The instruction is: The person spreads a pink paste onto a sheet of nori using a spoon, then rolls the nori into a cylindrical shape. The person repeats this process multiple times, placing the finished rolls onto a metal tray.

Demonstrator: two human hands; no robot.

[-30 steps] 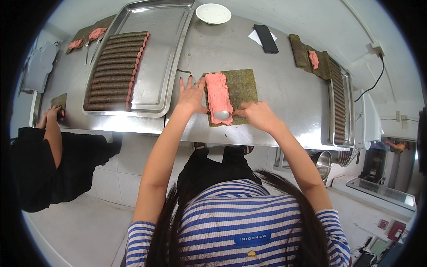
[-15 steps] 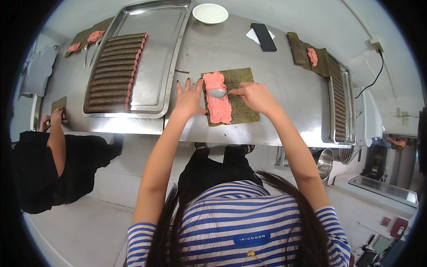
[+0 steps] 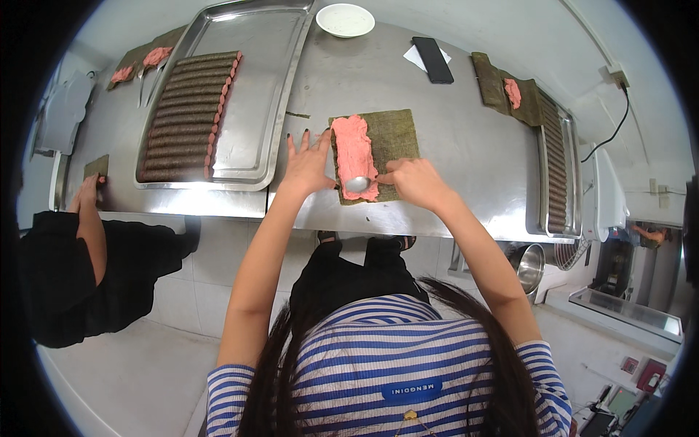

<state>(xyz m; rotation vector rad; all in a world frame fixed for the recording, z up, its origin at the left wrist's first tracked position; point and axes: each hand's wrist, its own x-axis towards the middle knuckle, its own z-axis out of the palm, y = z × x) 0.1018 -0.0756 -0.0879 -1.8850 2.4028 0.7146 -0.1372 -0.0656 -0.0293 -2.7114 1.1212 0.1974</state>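
A square dark green nori sheet (image 3: 399, 138) lies flat on the steel table before me. Along its left part runs a thick strip of pink paste (image 3: 354, 149). My right hand (image 3: 419, 182) is closed round the handle of a spoon (image 3: 357, 184), whose bowl rests on the paste near the strip's lower end. The handle is mostly hidden in my fingers. With fingers spread, my left hand (image 3: 307, 164) lies at the sheet's left edge, its thumb and forefinger by the border.
At the left stands a steel tray (image 3: 251, 109) with a row of nori rolls (image 3: 191, 120). Another tray of rolls (image 3: 557, 171) is at the right, beside more nori with paste (image 3: 512, 93). Beyond lie a white bowl (image 3: 345, 20) and a phone (image 3: 432, 60). A co-worker's hand (image 3: 87, 191) works far left.
My right hand has drawn the spoon down the paste strip toward me, from its middle to near its lower end. My left hand stays in place.
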